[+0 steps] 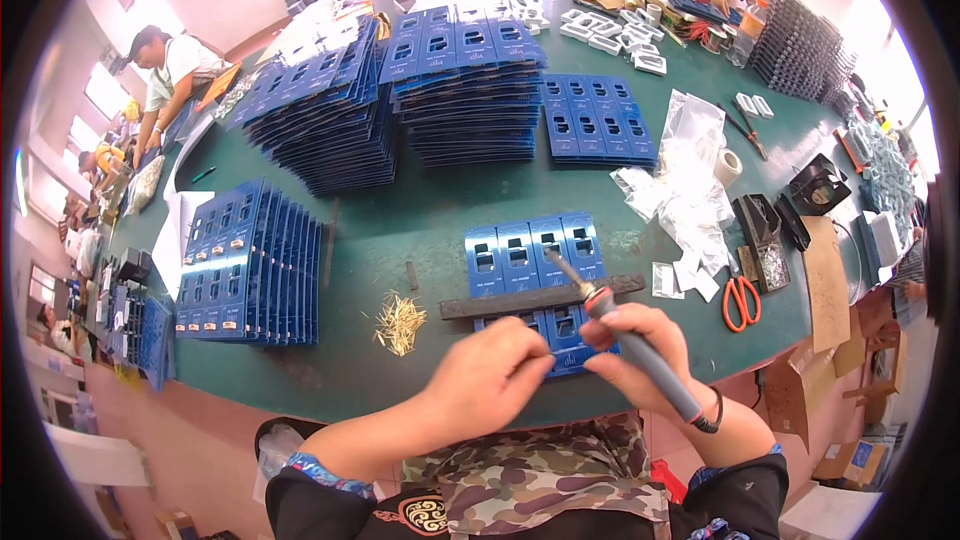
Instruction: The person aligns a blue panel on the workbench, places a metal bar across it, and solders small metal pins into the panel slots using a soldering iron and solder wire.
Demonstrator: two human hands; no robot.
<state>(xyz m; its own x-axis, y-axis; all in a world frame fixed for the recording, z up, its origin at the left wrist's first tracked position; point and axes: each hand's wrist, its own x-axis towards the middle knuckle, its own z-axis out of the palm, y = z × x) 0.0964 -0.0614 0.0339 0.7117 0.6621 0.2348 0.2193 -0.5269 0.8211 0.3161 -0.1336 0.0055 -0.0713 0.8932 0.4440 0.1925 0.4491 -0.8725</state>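
Note:
In my right hand point(650, 330) is a soldering iron point(660, 375) with a grey handle, its metal tip pointing up and left over a blue circuit board panel point(500, 283). A dark flat bar point(465, 309) lies across that panel. My left hand point(490, 375) is closed at the panel's near left edge, fingers curled with thumb against them; whatever they may pinch is hidden. Left of the bar, a small pile of thin gold-coloured pins point(400, 323) rests on the green table point(370, 240).
Tall stacks of blue panels point(465, 115) stand at the back, with more panels upright point(250, 275) at left. To the right are plastic bags point(690, 180), orange-handled scissors point(741, 303), a black fan point(818, 185) and pliers point(745, 130). Other people work across the table.

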